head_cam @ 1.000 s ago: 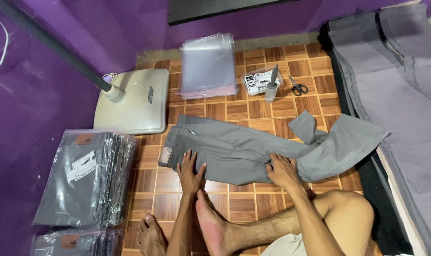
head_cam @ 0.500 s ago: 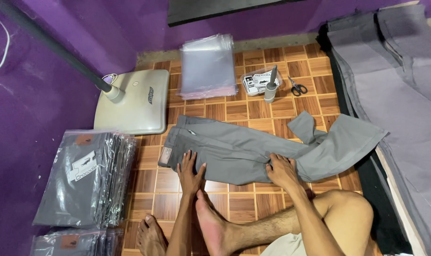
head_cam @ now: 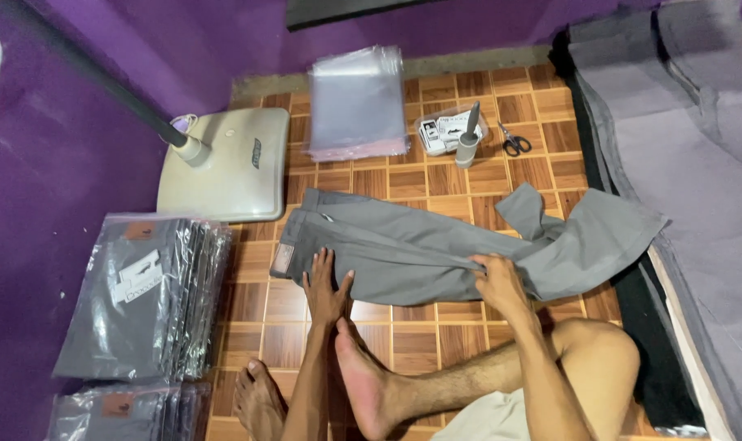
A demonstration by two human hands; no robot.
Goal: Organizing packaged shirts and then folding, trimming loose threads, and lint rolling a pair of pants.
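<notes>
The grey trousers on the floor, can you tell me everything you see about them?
The grey trousers lie flat on the wooden-tile floor, waistband toward the fan base, a small patch at the waist. The cloth looks smooth and woven. The leg ends are folded back and rumpled. The left hand presses near the waist; the right hand grips the legs.

the right hand (head_cam: 497,282) no longer lies flat on the grey trousers (head_cam: 404,249); its fingers now curl and pinch the cloth at the near edge of the leg, slightly further right than before. the fabric under it bunches into a small ridge. the left hand (head_cam: 326,286) is as it was. the whole view sits a little lower.
</notes>
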